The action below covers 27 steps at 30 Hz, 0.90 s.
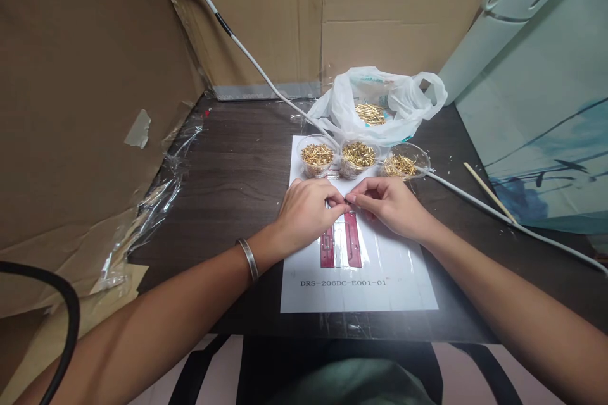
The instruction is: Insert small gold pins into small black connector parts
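Note:
My left hand (pixel 306 210) and my right hand (pixel 392 204) meet fingertip to fingertip over a white printed sheet (pixel 380 278) taped to the dark table. Both are pinched shut on a tiny part between them, too small to name. Just below the fingers, two dark red strips (pixel 351 243) lie on the sheet. Beyond the hands stand three clear plastic cups of small gold metal pins: the left cup (pixel 316 156), the middle cup (pixel 358 156) and the right cup (pixel 405 163). A metal bracelet (pixel 247 259) is on my left wrist.
A white plastic bag (pixel 380 104) holding more gold pins lies behind the cups. A grey cable (pixel 479 199) runs diagonally across the table. A thin wooden stick (pixel 488 192) lies at right. Cardboard walls (pixel 85 107) enclose the left and back; a pale panel (pixel 536 95) leans at right.

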Available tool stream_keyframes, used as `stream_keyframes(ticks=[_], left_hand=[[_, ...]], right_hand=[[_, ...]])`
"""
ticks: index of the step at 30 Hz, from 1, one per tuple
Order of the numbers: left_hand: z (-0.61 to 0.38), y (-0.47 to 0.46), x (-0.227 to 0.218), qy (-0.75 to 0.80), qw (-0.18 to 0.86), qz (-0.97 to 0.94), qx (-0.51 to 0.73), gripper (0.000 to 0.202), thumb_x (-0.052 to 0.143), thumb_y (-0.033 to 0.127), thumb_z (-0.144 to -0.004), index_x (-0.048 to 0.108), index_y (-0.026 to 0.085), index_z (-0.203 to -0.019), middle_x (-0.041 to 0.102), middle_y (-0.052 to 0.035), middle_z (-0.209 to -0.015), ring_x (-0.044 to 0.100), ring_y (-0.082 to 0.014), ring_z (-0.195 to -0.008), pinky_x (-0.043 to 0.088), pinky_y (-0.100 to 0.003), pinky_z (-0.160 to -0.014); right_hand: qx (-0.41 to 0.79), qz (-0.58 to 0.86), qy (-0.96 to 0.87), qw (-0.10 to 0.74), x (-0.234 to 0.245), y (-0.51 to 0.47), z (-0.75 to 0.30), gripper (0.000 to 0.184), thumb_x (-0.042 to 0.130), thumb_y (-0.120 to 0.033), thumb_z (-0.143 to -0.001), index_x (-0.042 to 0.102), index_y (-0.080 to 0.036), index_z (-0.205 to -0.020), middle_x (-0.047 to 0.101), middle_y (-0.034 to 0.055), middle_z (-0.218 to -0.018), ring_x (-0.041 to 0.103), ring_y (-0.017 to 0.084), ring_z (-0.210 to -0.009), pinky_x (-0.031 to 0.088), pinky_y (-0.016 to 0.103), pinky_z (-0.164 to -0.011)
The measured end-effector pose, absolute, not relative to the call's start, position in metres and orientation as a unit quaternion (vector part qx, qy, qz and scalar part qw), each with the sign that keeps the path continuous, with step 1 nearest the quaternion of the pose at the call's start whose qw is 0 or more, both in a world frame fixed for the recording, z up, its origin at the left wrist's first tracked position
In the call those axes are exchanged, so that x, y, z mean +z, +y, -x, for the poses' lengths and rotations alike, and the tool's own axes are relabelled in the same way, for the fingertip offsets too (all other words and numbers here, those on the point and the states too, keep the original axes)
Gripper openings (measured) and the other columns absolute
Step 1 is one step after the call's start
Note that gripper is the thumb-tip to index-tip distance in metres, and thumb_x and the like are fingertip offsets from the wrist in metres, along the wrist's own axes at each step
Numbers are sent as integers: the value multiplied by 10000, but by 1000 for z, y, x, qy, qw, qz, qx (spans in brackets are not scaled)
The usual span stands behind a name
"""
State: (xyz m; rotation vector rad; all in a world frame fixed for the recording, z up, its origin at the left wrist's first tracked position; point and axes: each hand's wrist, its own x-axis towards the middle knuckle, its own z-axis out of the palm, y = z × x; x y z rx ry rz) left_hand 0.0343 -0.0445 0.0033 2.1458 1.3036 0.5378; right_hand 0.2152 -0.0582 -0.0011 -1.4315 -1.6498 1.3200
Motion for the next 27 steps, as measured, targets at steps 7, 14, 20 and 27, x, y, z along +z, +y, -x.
stream_keyframes(ticks=[7,14,20,27], left_hand=[[-35,-44,4,487,285,-802,195,77,732,248,-777,733,211,-709,727,6,-794,640,-174,-767,403,-347,-763],[-35,-44,3,490,281,-802,194,93,742,266,-769,730,212,-695,730,4,-789,632,-171,-753,398,-347,-756],[-35,-44,3,490,284,-800,199,95,745,269,-769,730,210,-695,727,3,-781,629,-170,-748,401,-353,-759],[-35,-44,3,490,283,-801,194,93,746,278,-769,738,215,-701,721,2,-771,621,-167,-739,400,-347,-750]], right_hand=[[494,534,-622,291,1,-58,-215,244,614,-376,-826,663,-153,-740,556,-4,-559,449,108,-501,317,259,-492],[503,532,-622,277,2,-58,-216,217,601,-354,-827,658,-152,-770,555,-4,-568,455,111,-513,328,257,-504],[500,520,-642,261,4,-57,-218,231,578,-363,-854,664,-154,-803,543,-14,-552,462,108,-502,337,251,-493],[522,524,-622,254,4,-56,-219,258,581,-373,-857,653,-144,-764,531,-15,-547,453,100,-503,323,246,-498]])
